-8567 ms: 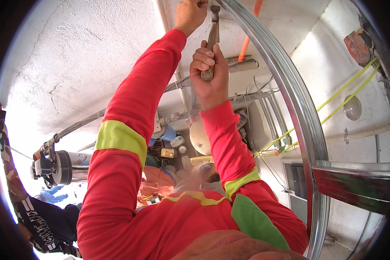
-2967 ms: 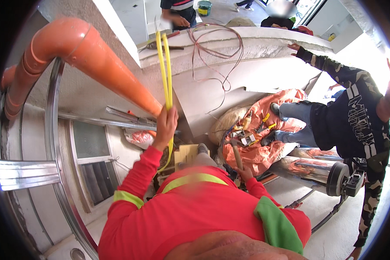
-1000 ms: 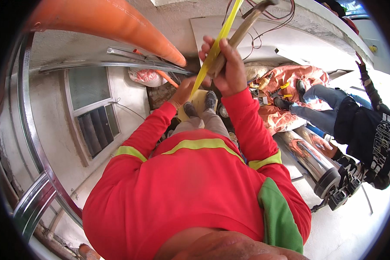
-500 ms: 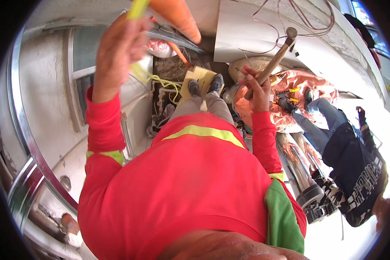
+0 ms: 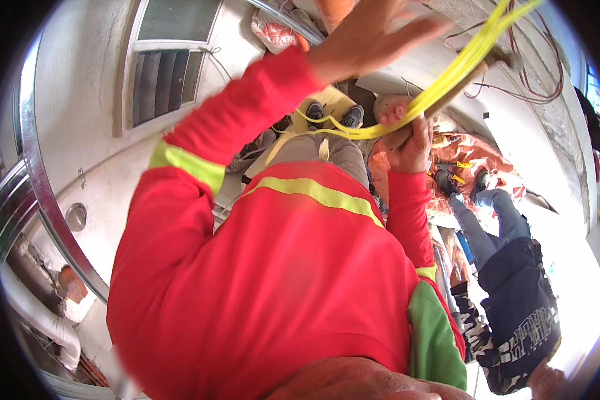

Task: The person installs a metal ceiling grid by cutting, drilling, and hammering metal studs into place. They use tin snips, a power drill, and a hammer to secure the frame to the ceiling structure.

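My right hand point(image 5: 410, 143) is closed round the wooden handle of a hammer point(image 5: 452, 97), whose head points up and to the right. A bundle of yellow cable point(image 5: 470, 57) runs along the handle and passes through the same hand. From there, loose yellow strands trail left across my legs. My left hand point(image 5: 380, 40) is raised at the top, left of the cable bundle. Its fingers look stretched out, though motion blurs them, and I see nothing held in it.
A yellow board point(image 5: 333, 103) lies under my feet. At the right a person in dark clothing point(image 5: 520, 313) stands by an orange sheet point(image 5: 477, 150) with tools on it. A window point(image 5: 163, 80) and a metal rail point(image 5: 53, 220) are at the left. Thin wires point(image 5: 537, 93) hang at upper right.
My left hand has swung right across the top, where it earlier had the yellow cable. The cable now lies in my right hand along the hammer. The view has shifted.
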Available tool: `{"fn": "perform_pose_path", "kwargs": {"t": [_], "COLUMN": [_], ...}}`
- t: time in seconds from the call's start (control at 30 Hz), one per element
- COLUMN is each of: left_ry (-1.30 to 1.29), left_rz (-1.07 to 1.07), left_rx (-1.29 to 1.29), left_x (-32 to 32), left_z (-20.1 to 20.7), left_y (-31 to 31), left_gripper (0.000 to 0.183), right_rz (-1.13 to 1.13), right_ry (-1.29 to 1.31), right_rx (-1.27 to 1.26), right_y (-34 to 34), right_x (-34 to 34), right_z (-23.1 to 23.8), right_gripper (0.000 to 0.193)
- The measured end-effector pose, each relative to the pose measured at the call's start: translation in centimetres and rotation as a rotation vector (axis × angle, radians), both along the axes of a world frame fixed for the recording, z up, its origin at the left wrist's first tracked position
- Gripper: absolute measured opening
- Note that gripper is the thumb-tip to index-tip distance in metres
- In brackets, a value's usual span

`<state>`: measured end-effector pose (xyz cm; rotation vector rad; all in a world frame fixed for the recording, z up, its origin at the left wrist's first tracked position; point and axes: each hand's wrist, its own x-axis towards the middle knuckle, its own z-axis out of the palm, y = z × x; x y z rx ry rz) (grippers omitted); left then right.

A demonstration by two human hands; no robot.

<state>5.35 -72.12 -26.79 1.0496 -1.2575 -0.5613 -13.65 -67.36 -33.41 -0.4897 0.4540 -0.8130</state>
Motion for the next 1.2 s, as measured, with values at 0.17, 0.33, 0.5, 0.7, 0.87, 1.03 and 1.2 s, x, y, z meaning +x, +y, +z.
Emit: {"fn": "perform_pose_path", "kwargs": {"t": [0.17,0.33,0.5,0.7,0.87,1.03,1.2], "left_ry": [-0.173,-0.176,-0.131,-0.523,-0.421,-0.647,-0.570], "left_rz": [-0.398,-0.142,0.161,-0.010,0.339,0.263,0.305], "left_rx": [0.741,0.927,1.061,1.092,1.168,1.102,0.982], "left_x": [-1.1,6.1,12.3,11.0,21.5,19.8,16.1], "left_z": [-17.7,-19.6,-18.0,-30.7,-29.6,-30.9,-38.2], "left_y": [17.9,24.8,29.2,36.2,37.6,34.0,30.1], "left_gripper": [0.074,0.030,0.029,0.035,0.043,0.046,0.043], "right_rz": [-0.034,-0.189,-0.237,-0.157,-0.075,0.299,0.774], "right_ry": [-0.154,0.334,0.551,0.813,1.040,1.374,1.442], "right_rx": [0.264,0.078,-0.100,-0.057,-0.062,-0.219,-0.454], "right_y": [0.7,-0.8,0.5,6.4,9.2,6.8,2.7], "right_x": [0.5,0.1,-3.2,-7.8,-11.7,-15.2,-12.7], "right_z": [-0.3,-2.8,-6.2,-8.1,-10.2,-14.9,-22.5], "right_gripper": [0.023,0.010,0.018,0.021,0.016,0.029,0.038]}}
